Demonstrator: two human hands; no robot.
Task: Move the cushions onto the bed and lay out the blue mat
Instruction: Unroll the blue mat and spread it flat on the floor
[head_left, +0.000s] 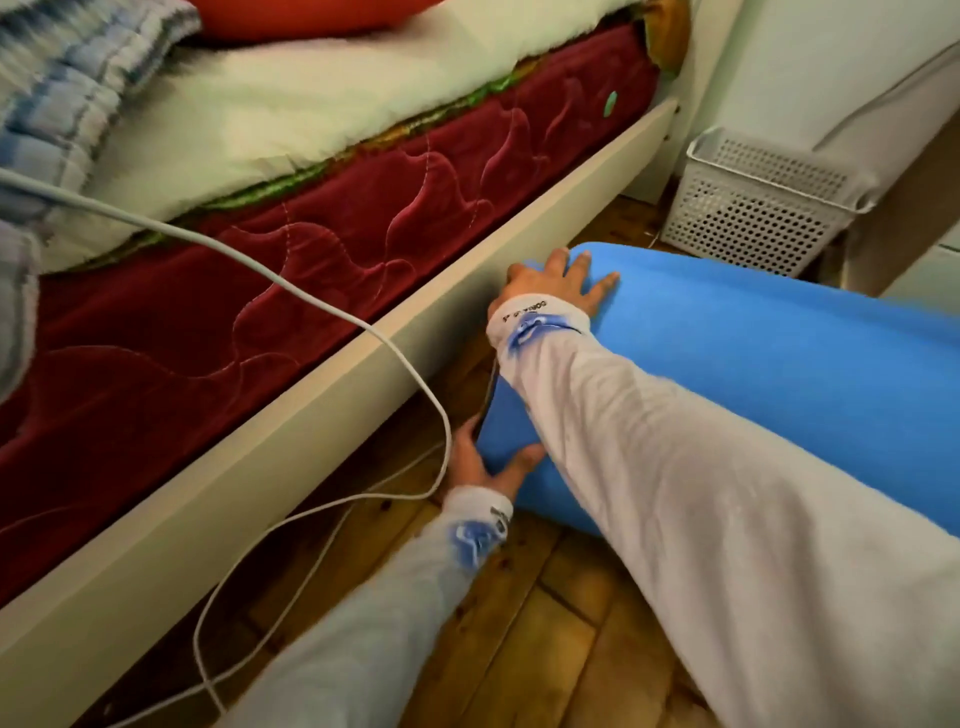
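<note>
The blue mat (769, 374) lies on the wooden floor beside the bed, stretching off to the right, partly hidden by my right sleeve. My right hand (558, 283) rests flat on its far end, fingers spread, next to the white bed frame (291, 415). My left hand (485, 465) holds the mat's near corner, thumb on top and fingers under the edge. A red cushion (311, 18) sits on the bed at the top of the view, cut off by the frame.
The bed has a dark red mattress (260, 291), a cream sheet (291, 98) and a blue striped blanket (62, 88). A white cable (363, 332) loops down to the floor by my left hand. A white perforated basket (753, 208) stands at the bed's far end.
</note>
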